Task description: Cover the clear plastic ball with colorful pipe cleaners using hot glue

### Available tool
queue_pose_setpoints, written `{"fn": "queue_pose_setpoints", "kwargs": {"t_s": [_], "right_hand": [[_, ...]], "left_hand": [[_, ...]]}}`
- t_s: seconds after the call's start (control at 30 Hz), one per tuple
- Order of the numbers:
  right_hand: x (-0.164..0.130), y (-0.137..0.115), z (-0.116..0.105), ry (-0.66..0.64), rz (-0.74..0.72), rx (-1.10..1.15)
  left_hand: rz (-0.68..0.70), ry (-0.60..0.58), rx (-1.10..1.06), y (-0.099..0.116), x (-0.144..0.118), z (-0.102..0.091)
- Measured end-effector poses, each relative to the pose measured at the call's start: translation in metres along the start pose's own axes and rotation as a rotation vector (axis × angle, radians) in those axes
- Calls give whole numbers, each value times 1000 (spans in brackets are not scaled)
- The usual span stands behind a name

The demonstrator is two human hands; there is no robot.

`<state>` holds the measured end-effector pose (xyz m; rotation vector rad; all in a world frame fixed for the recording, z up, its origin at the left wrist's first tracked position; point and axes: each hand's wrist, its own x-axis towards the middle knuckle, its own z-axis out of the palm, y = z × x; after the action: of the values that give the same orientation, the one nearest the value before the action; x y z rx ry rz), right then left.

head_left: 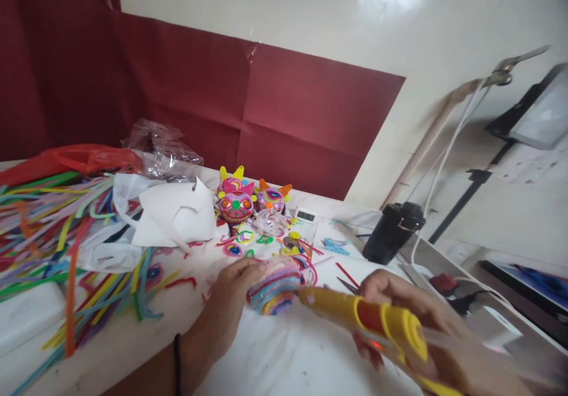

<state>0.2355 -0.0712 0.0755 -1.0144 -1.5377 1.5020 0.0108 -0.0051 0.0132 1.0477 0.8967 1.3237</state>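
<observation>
My left hand (233, 292) is closed on the left side of a small rounded piece (276, 286) covered in curved rows of coloured pipe cleaner, pink, blue, red and yellow. In my right hand (399, 301) is a yellow hot glue gun (341, 307), blurred, with a small red light glowing on it. The gun's nozzle points at the right side of the striped piece; whether it touches cannot be made out. Just beyond lie short pipe cleaner bits and a round eye-like coil (233, 250). Part of a pair of scissors (347, 285) shows beside my right hand.
Finished animal-face ornaments (236, 205) stand at the back. Loose pipe cleaners (48, 224) and a white paper cut-out (177, 215) fill the left. A small digital display (306, 216), a black cylindrical container (394, 233) and a white cable (432, 195) are towards the right.
</observation>
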Motion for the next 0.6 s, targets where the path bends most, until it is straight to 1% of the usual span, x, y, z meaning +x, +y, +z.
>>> {"fn": "queue_pose_setpoints", "kwargs": {"t_s": [0.1, 0.17, 0.27, 0.4, 0.6], "right_hand": [[12, -3, 3, 10, -102, 91], [17, -4, 4, 29, -131, 113], [22, -4, 4, 35, -134, 102], [28, -4, 5, 61, -113, 104], [35, 0, 8, 52, -120, 147]], "left_hand": [[-40, -63, -77, 3, -1, 1], [-66, -88, -108, 3, -2, 2], [-76, -96, -132, 2, -1, 2], [-57, -44, -134, -2, 0, 1], [-70, -55, -120, -6, 1, 0]]}}
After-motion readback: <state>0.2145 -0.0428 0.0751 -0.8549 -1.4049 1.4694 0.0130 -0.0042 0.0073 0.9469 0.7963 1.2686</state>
